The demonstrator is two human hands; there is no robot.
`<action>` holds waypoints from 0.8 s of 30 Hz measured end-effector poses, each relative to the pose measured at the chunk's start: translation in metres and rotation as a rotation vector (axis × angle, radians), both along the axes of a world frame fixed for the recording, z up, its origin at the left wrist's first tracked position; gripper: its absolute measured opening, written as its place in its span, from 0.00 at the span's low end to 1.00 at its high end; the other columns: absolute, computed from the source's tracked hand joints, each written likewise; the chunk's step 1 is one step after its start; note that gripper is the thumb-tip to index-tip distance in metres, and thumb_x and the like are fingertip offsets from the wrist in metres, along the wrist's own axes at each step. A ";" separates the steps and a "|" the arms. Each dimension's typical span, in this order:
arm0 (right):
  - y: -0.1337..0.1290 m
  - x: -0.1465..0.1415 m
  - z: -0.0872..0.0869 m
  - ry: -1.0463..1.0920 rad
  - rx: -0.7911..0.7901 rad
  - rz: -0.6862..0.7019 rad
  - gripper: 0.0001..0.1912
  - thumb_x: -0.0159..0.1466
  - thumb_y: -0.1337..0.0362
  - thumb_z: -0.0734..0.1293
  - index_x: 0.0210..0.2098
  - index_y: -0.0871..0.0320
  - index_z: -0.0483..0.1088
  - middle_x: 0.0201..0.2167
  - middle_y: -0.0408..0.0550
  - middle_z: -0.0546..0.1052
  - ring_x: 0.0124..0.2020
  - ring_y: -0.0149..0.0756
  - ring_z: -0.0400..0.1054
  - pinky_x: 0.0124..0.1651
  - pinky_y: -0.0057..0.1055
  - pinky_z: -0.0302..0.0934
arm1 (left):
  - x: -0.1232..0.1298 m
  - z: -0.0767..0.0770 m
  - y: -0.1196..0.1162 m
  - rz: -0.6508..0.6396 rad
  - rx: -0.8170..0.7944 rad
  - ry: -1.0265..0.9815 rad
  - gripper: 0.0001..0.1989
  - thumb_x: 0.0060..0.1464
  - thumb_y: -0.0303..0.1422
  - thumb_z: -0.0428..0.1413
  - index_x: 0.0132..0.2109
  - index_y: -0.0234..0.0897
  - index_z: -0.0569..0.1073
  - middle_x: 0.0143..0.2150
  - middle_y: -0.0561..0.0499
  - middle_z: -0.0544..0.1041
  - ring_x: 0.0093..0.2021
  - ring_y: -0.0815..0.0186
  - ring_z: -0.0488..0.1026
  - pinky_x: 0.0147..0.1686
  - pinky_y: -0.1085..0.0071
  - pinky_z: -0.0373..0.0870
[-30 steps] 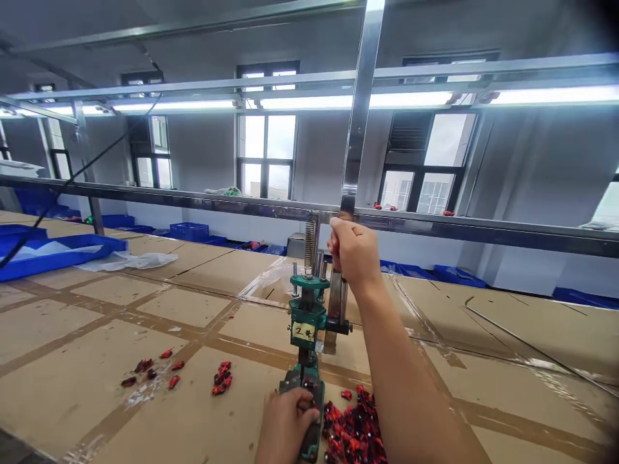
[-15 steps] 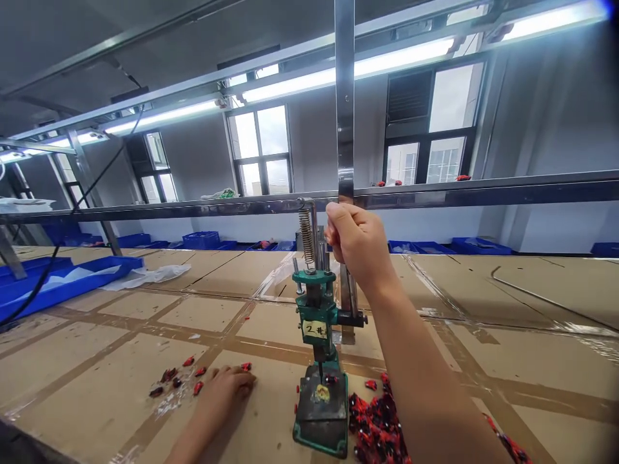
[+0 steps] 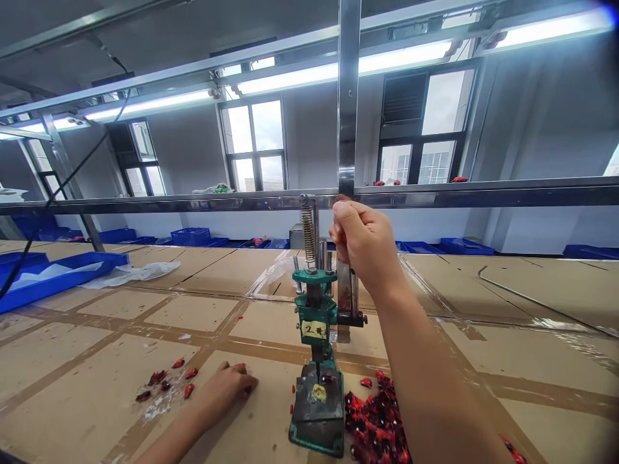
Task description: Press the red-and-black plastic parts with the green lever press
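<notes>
- right hand (image 3: 363, 248) clenched tight on the steel lever (image 3: 343, 293) of a green hand press (image 3: 315, 316) - solid grip
- left hand (image 3: 227, 388) curled on the cardboard-topped counter (image 3: 193, 312) at the press's 9 o'clock, can't tell if it held anything
- pile of red pieces (image 3: 374, 422) sat at 4 o'clock

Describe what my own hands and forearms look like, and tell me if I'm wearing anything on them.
Your left hand and right hand are bare, with no gloves. Your left forearm and right forearm show no sleeve, watch or band.
</notes>
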State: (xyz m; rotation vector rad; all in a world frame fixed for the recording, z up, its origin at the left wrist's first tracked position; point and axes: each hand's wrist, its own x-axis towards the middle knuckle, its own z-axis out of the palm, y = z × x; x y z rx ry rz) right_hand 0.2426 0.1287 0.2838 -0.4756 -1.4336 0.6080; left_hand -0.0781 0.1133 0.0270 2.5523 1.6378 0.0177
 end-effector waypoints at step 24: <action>-0.001 0.000 0.001 0.025 0.002 0.062 0.22 0.69 0.55 0.62 0.22 0.58 0.60 0.20 0.41 0.64 0.22 0.24 0.57 0.24 0.25 0.51 | 0.148 -0.079 -0.019 0.165 0.282 -0.951 0.13 0.62 0.45 0.57 0.41 0.43 0.80 0.39 0.50 0.82 0.39 0.64 0.79 0.41 0.73 0.75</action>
